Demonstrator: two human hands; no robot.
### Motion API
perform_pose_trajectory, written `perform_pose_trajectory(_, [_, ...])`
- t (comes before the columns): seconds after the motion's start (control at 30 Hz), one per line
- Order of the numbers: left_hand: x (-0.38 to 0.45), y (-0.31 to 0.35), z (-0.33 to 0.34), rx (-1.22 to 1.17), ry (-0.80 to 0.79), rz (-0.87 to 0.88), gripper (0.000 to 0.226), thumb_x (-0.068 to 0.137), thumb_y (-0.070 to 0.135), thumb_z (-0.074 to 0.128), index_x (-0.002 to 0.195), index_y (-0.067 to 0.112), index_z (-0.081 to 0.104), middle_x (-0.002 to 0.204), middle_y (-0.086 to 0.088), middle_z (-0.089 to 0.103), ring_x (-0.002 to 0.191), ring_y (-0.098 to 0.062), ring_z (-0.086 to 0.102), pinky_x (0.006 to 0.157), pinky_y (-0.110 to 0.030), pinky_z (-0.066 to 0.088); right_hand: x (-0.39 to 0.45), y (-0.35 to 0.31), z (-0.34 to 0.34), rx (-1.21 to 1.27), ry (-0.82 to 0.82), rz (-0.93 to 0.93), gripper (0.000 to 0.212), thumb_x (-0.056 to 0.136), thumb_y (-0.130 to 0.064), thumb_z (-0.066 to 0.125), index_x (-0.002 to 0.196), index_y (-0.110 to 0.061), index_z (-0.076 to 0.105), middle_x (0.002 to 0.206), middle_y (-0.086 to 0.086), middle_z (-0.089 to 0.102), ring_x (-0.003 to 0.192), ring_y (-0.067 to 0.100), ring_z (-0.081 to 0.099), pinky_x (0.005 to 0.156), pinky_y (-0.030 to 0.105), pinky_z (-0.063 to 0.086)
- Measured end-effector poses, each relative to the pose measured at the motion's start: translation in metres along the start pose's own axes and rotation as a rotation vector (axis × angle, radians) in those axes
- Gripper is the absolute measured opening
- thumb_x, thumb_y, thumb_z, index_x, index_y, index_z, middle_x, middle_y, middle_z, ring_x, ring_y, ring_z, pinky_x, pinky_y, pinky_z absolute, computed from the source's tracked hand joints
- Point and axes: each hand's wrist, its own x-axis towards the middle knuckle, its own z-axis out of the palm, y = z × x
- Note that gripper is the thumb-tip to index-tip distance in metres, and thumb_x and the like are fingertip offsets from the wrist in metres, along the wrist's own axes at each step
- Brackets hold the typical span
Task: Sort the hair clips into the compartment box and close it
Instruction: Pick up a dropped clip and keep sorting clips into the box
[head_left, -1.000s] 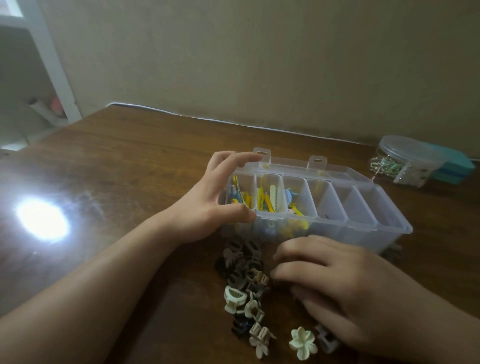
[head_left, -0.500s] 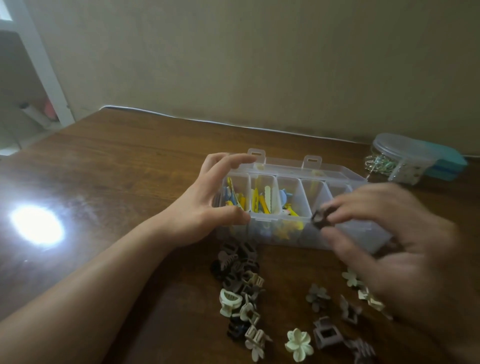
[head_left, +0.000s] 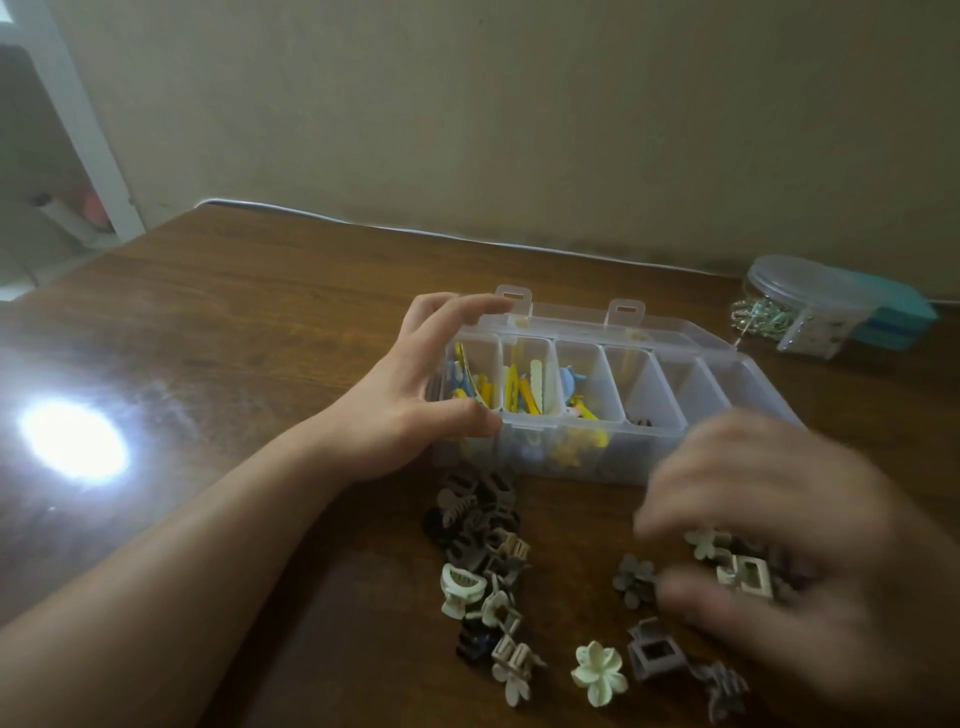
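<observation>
The wooden table (head_left: 234, 322) carries all items. The clear compartment box (head_left: 748, 387) sits open near the table's far edge, with its lid laid flat behind it. The left hand (head_left: 410, 400) grips the box's left end, thumb on the near wall and fingers curled over the far rim. The right hand (head_left: 789, 535) is blurred in front of the box's right half, fingers spread downward over loose clips; whether it holds one cannot be determined. A round clear tub (head_left: 805, 306) stands to the right of the box, against a teal case (head_left: 904, 322). The three left compartments hold yellow and blue clips (head_left: 519, 389); the fourth holds one dark clip (head_left: 640, 420). A pile of brown and cream claw clips (head_left: 480, 551) lies in front of the box. A cream flower clip (head_left: 598, 673) lies nearer the camera than the pile.
</observation>
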Motion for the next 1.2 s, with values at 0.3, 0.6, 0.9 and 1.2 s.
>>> perform_pose_trajectory(0.3, [0.001, -0.002, 0.000, 0.018, 0.010, 0.005, 0.084, 0.061, 0.053, 0.064, 0.141, 0.044, 0.040, 0.136, 0.019, 0.033, 0.138, -0.006, 0.033, 0.114, -0.039, 0.036, -0.002, 0.004, 0.012, 0.088, -0.126, -0.194, 0.011, 0.086, -0.030, 0.073, 0.097, -0.029, 0.073, 0.102, -0.018, 0.067, 0.101, 0.013, 0.058, 0.085, 0.034, 0.046])
perform_pose_trajectory(0.6, [0.001, 0.000, 0.001, 0.013, 0.015, -0.003, 0.084, 0.060, 0.053, 0.064, 0.140, 0.044, 0.041, 0.137, 0.016, 0.033, 0.137, -0.005, 0.033, 0.116, -0.045, 0.034, 0.004, 0.027, 0.019, -0.093, 0.087, 0.361, 0.052, 0.086, -0.055, 0.048, 0.133, -0.031, 0.049, 0.135, -0.013, 0.048, 0.128, -0.001, 0.040, 0.106, 0.025, 0.036])
perform_pose_trajectory(0.9, [0.000, 0.001, 0.001, 0.015, 0.021, 0.003, 0.084, 0.061, 0.050, 0.064, 0.141, 0.040, 0.041, 0.137, 0.012, 0.032, 0.137, -0.003, 0.031, 0.118, -0.043, 0.032, 0.010, 0.028, 0.023, -0.466, -0.217, 0.484, 0.088, 0.086, -0.079, 0.002, 0.153, -0.023, 0.010, 0.160, -0.007, 0.006, 0.149, 0.016, -0.004, 0.117, 0.044, 0.009])
perform_pose_trajectory(1.2, [-0.001, -0.004, -0.003, -0.039, 0.016, 0.014, 0.075, 0.070, 0.060, 0.053, 0.141, 0.039, 0.042, 0.137, 0.009, 0.033, 0.134, -0.001, 0.033, 0.100, -0.014, 0.035, 0.031, -0.024, 0.006, -0.245, 0.065, -0.219, 0.027, 0.091, -0.015, 0.056, 0.111, -0.013, 0.072, 0.107, 0.006, 0.071, 0.093, 0.019, 0.067, 0.076, 0.031, 0.056])
